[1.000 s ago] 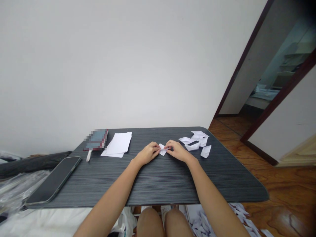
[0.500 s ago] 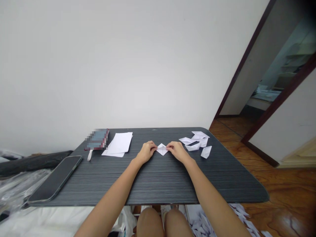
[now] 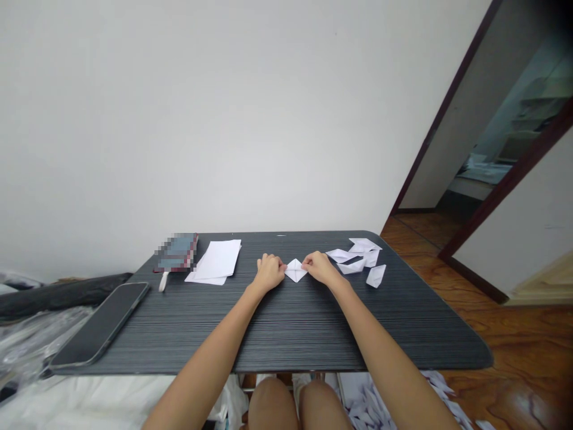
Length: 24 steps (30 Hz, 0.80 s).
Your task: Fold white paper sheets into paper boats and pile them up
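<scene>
A small diamond of folded white paper [image 3: 295,272] lies on the dark table between my two hands, creased across its middle. My left hand [image 3: 271,270] is at its left corner, fingers closed together on the edge. On the opposite corner, my right hand [image 3: 317,264] pinches the paper between thumb and finger. Several folded paper boats [image 3: 352,266] lie close together to the right of my right hand. Left of my left hand is a stack of flat white paper sheets [image 3: 219,260].
A phone [image 3: 101,325] rests at the table's left front edge. Behind it is a partly blurred, red-edged book [image 3: 178,254] with a white strap. The dark table [image 3: 295,340] meets a white wall. Below lies a heap of folded papers [image 3: 369,406]; a doorway opens at right.
My left hand has turned and its fingers have spread a little over the left corner. The folded paper lies flatter, with its middle crease plainer. My right hand has barely shifted.
</scene>
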Each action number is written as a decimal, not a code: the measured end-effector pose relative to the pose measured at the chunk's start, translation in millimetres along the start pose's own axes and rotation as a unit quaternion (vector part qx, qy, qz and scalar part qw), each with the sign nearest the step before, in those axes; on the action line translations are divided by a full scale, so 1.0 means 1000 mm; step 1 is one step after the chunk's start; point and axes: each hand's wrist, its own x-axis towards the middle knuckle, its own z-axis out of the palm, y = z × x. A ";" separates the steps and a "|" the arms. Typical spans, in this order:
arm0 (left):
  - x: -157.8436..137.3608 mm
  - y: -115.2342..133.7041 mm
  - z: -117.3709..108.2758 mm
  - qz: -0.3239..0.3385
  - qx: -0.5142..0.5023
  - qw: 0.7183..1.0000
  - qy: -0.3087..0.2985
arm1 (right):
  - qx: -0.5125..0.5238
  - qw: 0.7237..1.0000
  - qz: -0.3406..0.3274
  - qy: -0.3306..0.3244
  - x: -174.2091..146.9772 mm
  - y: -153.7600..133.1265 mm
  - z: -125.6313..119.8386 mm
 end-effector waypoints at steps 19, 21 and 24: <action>-0.005 -0.006 -0.010 0.173 -0.128 0.977 -0.010 | 0.078 0.989 -0.126 0.025 -0.008 0.001 0.007; -0.005 -0.006 -0.010 0.184 -0.144 0.972 -0.013 | 0.075 0.988 -0.136 0.023 -0.008 -0.001 0.008; -0.007 -0.004 -0.012 0.193 -0.165 0.967 -0.017 | 0.073 0.988 -0.132 0.018 -0.009 -0.002 0.009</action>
